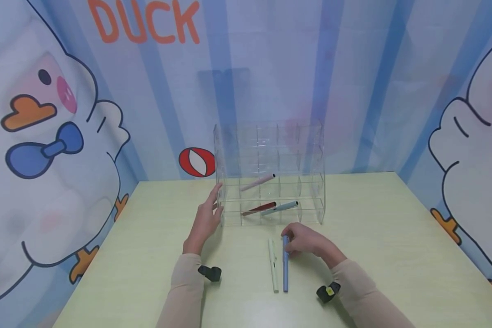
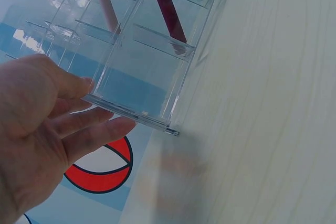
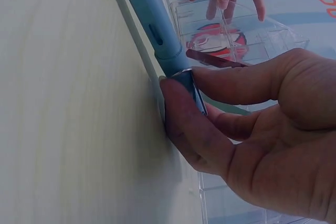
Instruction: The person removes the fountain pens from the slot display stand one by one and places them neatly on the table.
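Observation:
A clear acrylic rack [image 1: 322, 196] with several compartments stands at the back of the table. My left hand [image 1: 204, 222] holds its left side panel, thumb on one face and fingers on the other, as the left wrist view shows. With thumb and fingers, my right hand [image 1: 307, 239] pinches the far, clip end of a blue pen [image 1: 285, 271], which lies on the table or just above it; I cannot tell which. Left of it lies a pale green pen [image 1: 273, 269]. In the rack's bottom row lean a dark red pen [image 1: 260, 208] and a light blue pen [image 1: 279, 208].
A pale pink pen [image 1: 257, 182] leans in the row above. The light wooden table [image 1: 131, 255] meets a blue striped cloth backdrop [image 1: 270, 59] with duck prints right behind the rack. Small black cameras [image 1: 328, 291] sit on both wrists.

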Demonstrator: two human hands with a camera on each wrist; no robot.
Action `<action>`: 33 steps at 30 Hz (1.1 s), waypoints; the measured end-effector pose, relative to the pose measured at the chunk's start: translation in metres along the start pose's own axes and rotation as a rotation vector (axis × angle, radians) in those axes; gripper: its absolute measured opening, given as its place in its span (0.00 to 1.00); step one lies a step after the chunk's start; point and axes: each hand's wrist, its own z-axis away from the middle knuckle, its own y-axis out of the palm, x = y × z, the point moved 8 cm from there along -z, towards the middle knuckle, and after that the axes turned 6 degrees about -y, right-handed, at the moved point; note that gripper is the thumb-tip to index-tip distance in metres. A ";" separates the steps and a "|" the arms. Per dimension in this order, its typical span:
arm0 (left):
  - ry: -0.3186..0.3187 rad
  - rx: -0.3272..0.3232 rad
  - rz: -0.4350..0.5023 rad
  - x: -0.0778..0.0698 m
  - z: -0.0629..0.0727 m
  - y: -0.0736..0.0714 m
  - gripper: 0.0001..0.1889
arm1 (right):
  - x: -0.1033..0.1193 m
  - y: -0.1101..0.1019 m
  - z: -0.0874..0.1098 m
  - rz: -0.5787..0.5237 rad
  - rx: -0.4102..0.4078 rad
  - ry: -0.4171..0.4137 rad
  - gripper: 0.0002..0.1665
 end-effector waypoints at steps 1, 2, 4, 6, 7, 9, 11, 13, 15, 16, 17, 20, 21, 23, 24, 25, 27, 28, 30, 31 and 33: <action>0.002 -0.001 0.000 0.000 0.000 0.000 0.40 | 0.000 0.000 0.000 0.013 -0.007 0.000 0.23; 0.006 -0.001 0.001 0.000 0.000 0.000 0.40 | 0.001 0.001 0.000 0.021 -0.011 0.001 0.23; 0.009 -0.002 0.004 0.000 0.000 0.000 0.40 | 0.001 0.003 0.001 0.033 -0.018 -0.002 0.23; 0.013 -0.002 0.005 0.001 0.001 0.000 0.39 | 0.002 0.004 0.001 0.047 -0.026 -0.004 0.24; 0.013 -0.003 0.004 0.001 0.001 0.000 0.39 | 0.002 0.004 0.001 0.059 -0.030 -0.006 0.24; 0.012 -0.002 0.003 0.001 0.001 0.000 0.39 | 0.003 0.005 0.001 0.079 -0.040 -0.006 0.25; 0.013 -0.001 0.002 0.001 0.000 0.000 0.40 | 0.003 0.004 0.001 0.093 -0.052 -0.002 0.26; 0.015 -0.002 0.006 0.001 0.000 0.000 0.40 | 0.004 0.004 0.000 0.104 -0.059 -0.003 0.26; 0.018 -0.004 0.008 0.000 0.000 0.000 0.40 | 0.004 0.005 0.000 0.112 -0.066 0.002 0.26; 0.019 -0.005 0.010 0.000 0.000 0.000 0.39 | 0.005 0.005 0.000 0.118 -0.066 0.002 0.26; 0.020 -0.006 0.012 0.000 0.000 0.000 0.39 | 0.005 0.006 0.000 0.121 -0.068 0.004 0.26; 0.018 -0.007 0.016 0.001 0.000 0.001 0.39 | 0.006 0.006 0.001 0.136 -0.074 0.012 0.26; 0.017 -0.006 0.017 0.001 0.000 0.001 0.39 | 0.006 0.007 0.001 0.141 -0.077 0.015 0.26; 0.013 -0.009 0.020 0.002 0.000 0.001 0.39 | 0.007 0.007 0.000 0.154 -0.081 0.016 0.26; 0.011 -0.010 0.020 0.002 0.000 0.001 0.39 | 0.007 0.007 0.000 0.168 -0.083 0.015 0.26; 0.010 -0.011 0.019 0.002 0.000 0.001 0.39 | 0.007 0.008 -0.001 0.176 -0.084 0.015 0.26; 0.009 -0.011 0.020 0.002 0.000 0.000 0.39 | 0.007 0.009 -0.002 0.187 -0.087 0.017 0.26; 0.007 -0.011 0.020 0.001 0.000 0.000 0.39 | 0.006 0.010 -0.002 0.196 -0.089 0.017 0.26; 0.005 -0.008 0.016 0.001 0.000 0.000 0.40 | 0.005 0.011 -0.003 0.207 -0.091 0.020 0.25; 0.004 -0.008 0.015 0.001 0.000 0.000 0.40 | 0.005 0.011 -0.003 0.205 -0.092 0.023 0.25; 0.000 -0.007 0.014 0.001 0.000 0.001 0.40 | 0.004 0.011 -0.003 0.210 -0.093 0.023 0.25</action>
